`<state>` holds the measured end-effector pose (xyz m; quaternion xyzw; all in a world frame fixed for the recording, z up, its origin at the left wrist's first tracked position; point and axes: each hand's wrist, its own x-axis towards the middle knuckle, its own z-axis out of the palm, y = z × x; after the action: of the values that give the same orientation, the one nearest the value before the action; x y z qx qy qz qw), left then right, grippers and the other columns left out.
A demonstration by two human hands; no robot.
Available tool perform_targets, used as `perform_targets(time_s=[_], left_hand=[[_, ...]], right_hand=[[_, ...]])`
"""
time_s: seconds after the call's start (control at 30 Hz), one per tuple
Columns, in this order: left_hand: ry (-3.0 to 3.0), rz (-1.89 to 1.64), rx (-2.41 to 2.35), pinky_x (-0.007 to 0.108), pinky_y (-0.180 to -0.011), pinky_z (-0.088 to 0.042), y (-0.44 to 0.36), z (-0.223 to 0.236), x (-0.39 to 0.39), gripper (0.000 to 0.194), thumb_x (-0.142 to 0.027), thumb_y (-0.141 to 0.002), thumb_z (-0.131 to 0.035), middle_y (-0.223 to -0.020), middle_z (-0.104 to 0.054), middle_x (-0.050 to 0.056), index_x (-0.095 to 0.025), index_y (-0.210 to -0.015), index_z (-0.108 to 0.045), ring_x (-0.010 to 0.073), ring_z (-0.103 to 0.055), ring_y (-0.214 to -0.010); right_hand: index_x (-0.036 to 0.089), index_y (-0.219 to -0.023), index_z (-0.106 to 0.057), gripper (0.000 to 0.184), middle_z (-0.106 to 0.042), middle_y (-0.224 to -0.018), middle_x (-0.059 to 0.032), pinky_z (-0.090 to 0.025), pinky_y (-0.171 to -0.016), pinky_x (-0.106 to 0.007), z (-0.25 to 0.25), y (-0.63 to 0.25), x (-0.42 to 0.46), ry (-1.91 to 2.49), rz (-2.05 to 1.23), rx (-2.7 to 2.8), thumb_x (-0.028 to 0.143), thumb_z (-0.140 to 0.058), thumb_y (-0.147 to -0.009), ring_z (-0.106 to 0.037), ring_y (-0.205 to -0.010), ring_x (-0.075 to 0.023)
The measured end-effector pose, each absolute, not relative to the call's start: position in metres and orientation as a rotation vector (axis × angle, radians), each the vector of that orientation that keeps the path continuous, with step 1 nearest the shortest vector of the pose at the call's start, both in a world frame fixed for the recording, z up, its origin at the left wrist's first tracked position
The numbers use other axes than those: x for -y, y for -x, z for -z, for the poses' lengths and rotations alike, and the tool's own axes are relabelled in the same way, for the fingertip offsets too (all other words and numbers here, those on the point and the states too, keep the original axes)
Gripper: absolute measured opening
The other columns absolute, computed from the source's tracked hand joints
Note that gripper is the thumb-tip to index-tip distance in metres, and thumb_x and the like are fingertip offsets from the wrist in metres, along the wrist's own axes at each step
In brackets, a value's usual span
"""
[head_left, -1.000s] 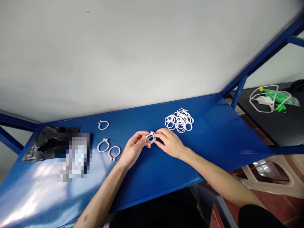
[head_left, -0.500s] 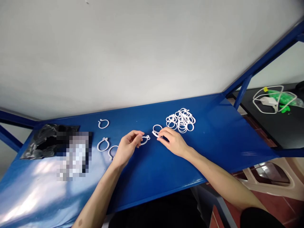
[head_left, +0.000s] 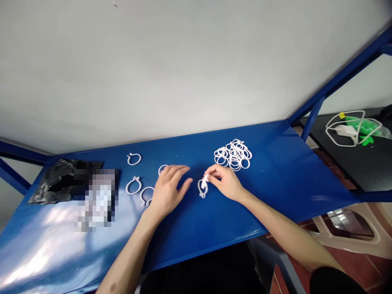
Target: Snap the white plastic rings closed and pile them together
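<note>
On the glossy blue tabletop (head_left: pixel 190 228), beneath a pale wall (head_left: pixel 171 69), both hands (head_left: pixel 168 190) are apart, the right pinching white rings (head_left: pixel 202 188).

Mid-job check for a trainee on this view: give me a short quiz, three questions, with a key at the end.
1. Multiple choice: what does the right hand pinch?
A) a white cable
B) a white ring
C) a green packet

2. True or false: the black plastic bag lies toward the left end of the blue table.

3. Fill in the blank: the fingers of the left hand are spread, and the pile of white rings lies nearer to the ____ hand.

Key: 1. B; 2. True; 3. right
</note>
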<state>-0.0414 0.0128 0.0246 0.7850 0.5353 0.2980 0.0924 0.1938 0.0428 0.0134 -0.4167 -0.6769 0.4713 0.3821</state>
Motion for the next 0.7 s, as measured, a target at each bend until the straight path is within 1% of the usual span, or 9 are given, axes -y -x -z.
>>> perform_targets(time_s=[0.07, 0.17, 0.23, 0.37, 0.47, 0.6, 0.7], left_hand=[[-2.375, -0.762, -1.381, 0.048, -0.104, -0.047, 0.033, -0.021, -0.009, 0.037, -0.038, -0.097, -0.060, -0.127, -0.070, 0.010, -0.024, -0.132, -0.063, 0.0290, -0.061, -0.120], [-2.408, -0.674, -1.280, 0.048, -0.100, -0.048, 0.021, -0.013, -0.004, 0.044, -0.044, -0.097, -0.062, -0.129, -0.069, 0.012, -0.023, -0.136, -0.060, 0.0300, -0.059, -0.121], [-2.404, -0.664, -1.288, 0.046, -0.096, -0.048, 0.013, -0.009, -0.003, 0.040, -0.041, -0.098, -0.060, -0.126, -0.070, 0.012, -0.022, -0.133, -0.062, 0.0288, -0.060, -0.116], [-2.393, -0.716, -1.361, 0.043, -0.089, -0.046, 0.003, -0.006, -0.003, 0.027, -0.032, -0.099, -0.058, -0.116, -0.072, 0.010, -0.023, -0.122, -0.069, 0.0265, -0.060, -0.107], [-2.379, -0.752, -1.341, 0.042, -0.087, -0.045, 0.001, -0.006, -0.004, 0.022, -0.031, -0.099, -0.057, -0.109, -0.074, 0.009, -0.023, -0.114, -0.071, 0.0245, -0.061, -0.102], [-2.327, -0.828, -1.293, 0.039, -0.083, -0.044, 0.002, -0.006, -0.003, 0.020, -0.033, -0.101, -0.056, -0.102, -0.075, 0.007, -0.023, -0.110, -0.070, 0.0217, -0.061, -0.095], [-2.325, -0.892, -1.288, 0.037, -0.081, -0.043, 0.003, -0.005, -0.003, 0.019, -0.034, -0.100, -0.058, -0.099, -0.075, 0.006, -0.023, -0.111, -0.069, 0.0209, -0.062, -0.093]], right_hand=[[0.022, -0.092, -0.069, 0.013, -0.077, -0.085, -0.0023, -0.060, -0.071, -0.031, -0.015, -0.195, -0.043, 1.087, -1.156, 1.751, 0.035, -0.068, -0.094, -0.075, -0.077, -0.0177], [0.023, -0.085, -0.073, 0.014, -0.077, -0.085, -0.0027, -0.056, -0.071, -0.030, -0.018, -0.196, -0.045, 1.096, -0.983, 1.838, 0.033, -0.070, -0.094, -0.071, -0.079, -0.0174], [0.023, -0.083, -0.074, 0.016, -0.075, -0.087, -0.0033, -0.054, -0.069, -0.030, -0.020, -0.196, -0.045, 1.047, -0.935, 1.853, 0.034, -0.070, -0.094, -0.068, -0.077, -0.0166], [0.022, -0.085, -0.074, 0.024, -0.071, -0.083, -0.0032, -0.050, -0.062, -0.029, -0.020, -0.195, -0.045, 1.023, -0.976, 1.833, 0.043, -0.069, -0.094, -0.062, -0.066, -0.0145], [0.022, -0.085, -0.074, 0.027, -0.070, -0.080, -0.0025, -0.049, -0.061, -0.029, -0.019, -0.195, -0.045, 1.042, -0.965, 1.841, 0.046, -0.067, -0.095, -0.060, -0.064, -0.0141], [0.022, -0.085, -0.072, 0.027, -0.072, -0.082, -0.0026, -0.053, -0.062, -0.029, -0.018, -0.195, -0.045, 1.015, -1.017, 1.789, 0.047, -0.068, -0.094, -0.063, -0.065, -0.0144], [0.022, -0.085, -0.069, 0.026, -0.072, -0.077, -0.0014, -0.056, -0.062, -0.030, -0.016, -0.195, -0.043, 0.998, -1.186, 1.673, 0.047, -0.074, -0.089, -0.068, -0.066, -0.0158]])
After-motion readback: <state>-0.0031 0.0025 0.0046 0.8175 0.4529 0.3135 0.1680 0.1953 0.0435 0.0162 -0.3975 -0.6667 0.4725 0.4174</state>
